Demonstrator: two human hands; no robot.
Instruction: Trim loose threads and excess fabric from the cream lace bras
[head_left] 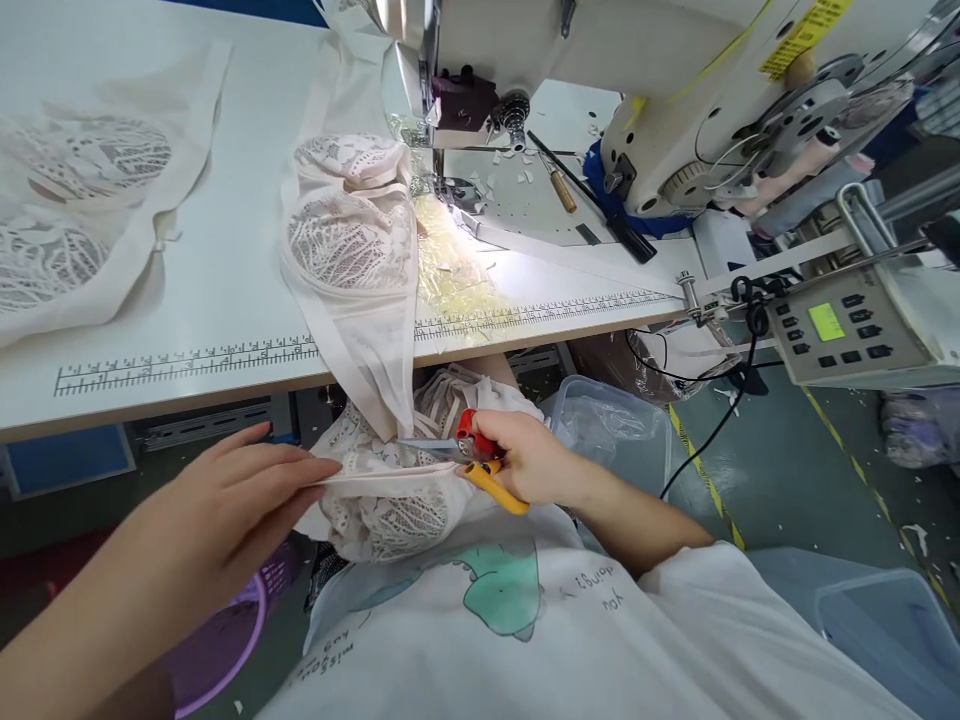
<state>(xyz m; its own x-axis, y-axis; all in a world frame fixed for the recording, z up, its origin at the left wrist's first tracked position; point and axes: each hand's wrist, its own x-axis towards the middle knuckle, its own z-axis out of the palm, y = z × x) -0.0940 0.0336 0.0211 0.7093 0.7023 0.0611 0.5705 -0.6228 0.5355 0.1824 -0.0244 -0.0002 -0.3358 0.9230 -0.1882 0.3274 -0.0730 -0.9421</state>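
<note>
My right hand (pixel 536 458) grips scissors (pixel 431 449) with one red and one orange handle, and the blades point left. My left hand (pixel 247 490) pinches the edge band of a pale lace bra (pixel 409 520) in front of my body. The blades lie just above that band; whether they touch the fabric I cannot tell. A second cream lace bra (pixel 349 240) rests on the table, its lower end hanging over the front edge near the blades. More lace fabric is bunched under the table edge, partly hidden by my right hand.
A sewing machine (pixel 525 45) stands on the white table, whose front edge carries a printed ruler (pixel 187 362). Another lace bra (pixel 112 220) lies at the left. A screwdriver (pixel 561 190) lies beside the needle area. Below are a clear bin (pixel 611 400) and a purple basket (pixel 225 660).
</note>
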